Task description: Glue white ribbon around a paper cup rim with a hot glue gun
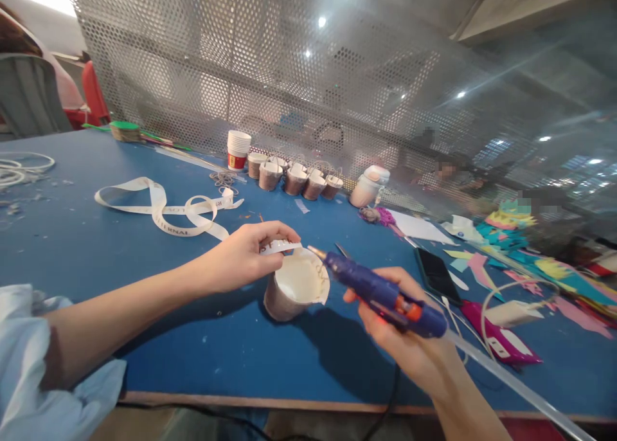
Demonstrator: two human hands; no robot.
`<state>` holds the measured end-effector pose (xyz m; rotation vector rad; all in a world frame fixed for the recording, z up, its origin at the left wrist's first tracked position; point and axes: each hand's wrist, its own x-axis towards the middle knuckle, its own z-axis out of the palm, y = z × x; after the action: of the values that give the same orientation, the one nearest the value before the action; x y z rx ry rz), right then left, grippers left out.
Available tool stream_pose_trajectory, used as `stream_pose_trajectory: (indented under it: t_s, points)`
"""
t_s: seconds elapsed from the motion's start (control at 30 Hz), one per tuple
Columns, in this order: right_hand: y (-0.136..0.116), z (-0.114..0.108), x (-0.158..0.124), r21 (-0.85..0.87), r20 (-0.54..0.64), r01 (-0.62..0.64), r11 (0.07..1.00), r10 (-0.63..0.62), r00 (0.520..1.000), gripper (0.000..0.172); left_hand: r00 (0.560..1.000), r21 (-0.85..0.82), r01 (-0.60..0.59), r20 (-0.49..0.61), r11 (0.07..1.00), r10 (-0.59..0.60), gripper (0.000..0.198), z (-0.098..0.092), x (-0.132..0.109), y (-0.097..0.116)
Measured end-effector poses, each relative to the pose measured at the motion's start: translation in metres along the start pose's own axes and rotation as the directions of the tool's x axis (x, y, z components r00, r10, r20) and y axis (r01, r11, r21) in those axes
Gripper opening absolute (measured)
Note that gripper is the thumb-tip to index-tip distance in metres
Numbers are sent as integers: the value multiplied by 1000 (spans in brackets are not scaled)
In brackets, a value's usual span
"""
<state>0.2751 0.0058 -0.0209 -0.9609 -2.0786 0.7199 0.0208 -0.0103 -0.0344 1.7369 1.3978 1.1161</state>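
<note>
My left hand is closed on the end of a white printed ribbon, holding it at the rim of a small cup. The cup stands upright on the blue table, brown outside and white inside, with what looks like twisted cord along its right inner rim. In my right hand is a dark blue hot glue gun, its nozzle pointing left, close to the ribbon end and just above the rim. A long clear glue stick sticks out of the gun's back. More ribbon lies in loops to the left.
Several brown cups and a paper cup stack line the back by a perforated metal screen. A jar stands right of them. Further right are a phone, a purple packet, cables and paper scraps. The table's front edge is near.
</note>
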Motion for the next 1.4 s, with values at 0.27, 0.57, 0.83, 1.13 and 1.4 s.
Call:
stream_pose_trajectory:
  t_s: [0.27,0.57,0.83,1.13,1.4]
  points:
    - [-6,2,2,-263,327,367,892,-275,904,20,999,-91,39,3,995,-38,31,2,0,2]
    - [3,19,4,-347,267,470,812,-395,879,9,999,-146,53,7,988,-52,32,3,-1,2]
    - [5,22,-3,-448,235,415,792,-344,909,8,999,-144,38,-8,989,-40,30,4,-1,2]
    - [3,23,-1,-430,214,409,805,-349,912,7,998,-177,64,-4,982,-66,30,5,-1,1]
    - [-6,22,0,-389,251,474,790,-404,880,8,998,-178,59,0,982,-60,28,6,-1,2]
